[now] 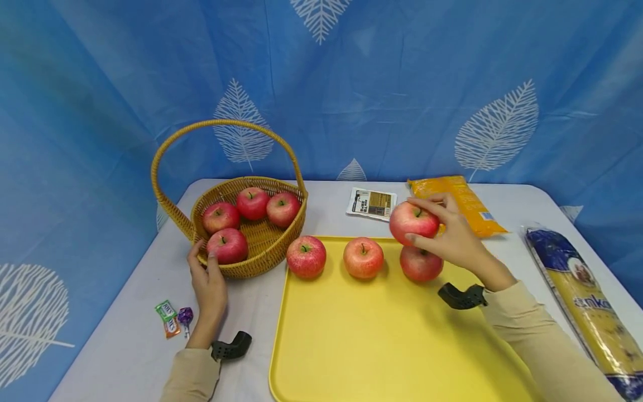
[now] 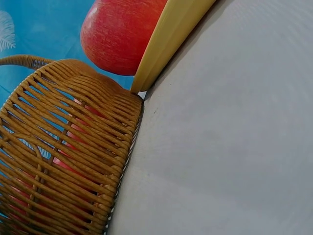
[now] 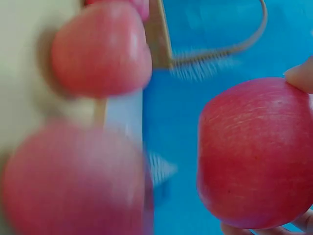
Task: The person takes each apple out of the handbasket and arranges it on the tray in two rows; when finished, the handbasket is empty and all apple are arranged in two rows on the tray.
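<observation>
Nearest, at the table's front-left edge, small sweet wrappers in green, orange and purple point(image 1: 172, 318) are seen beside the left forearm. The left hand point(image 1: 208, 279) is laid against the near rim of the round woven wicker basket point(image 1: 261, 251), thumb and fingers curled over that rim next to a red apple inside point(image 1: 228, 245); the hand itself is missing from the left wrist view, where only the basket's weave point(image 2: 63, 161), the yellow tray's corner point(image 2: 166, 39) and one apple point(image 2: 120, 34) are shown. Three red apples are lined along the far edge of the flat yellow plastic tray point(image 1: 382, 340). Above the rightmost one, a red apple point(image 1: 414, 223) is gripped by the right hand point(image 1: 454, 237), fingers wrapped round it, clear of the tray. In the blurred right wrist view that apple point(image 3: 254, 156) is seen held by fingertips point(image 3: 299, 76). Three more apples lie deeper in the basket. Along the table's right edge lies a long packet of pasta point(image 1: 582, 301); near the far edge, an orange packet point(image 1: 467, 204) and a small white sachet point(image 1: 372, 203).
</observation>
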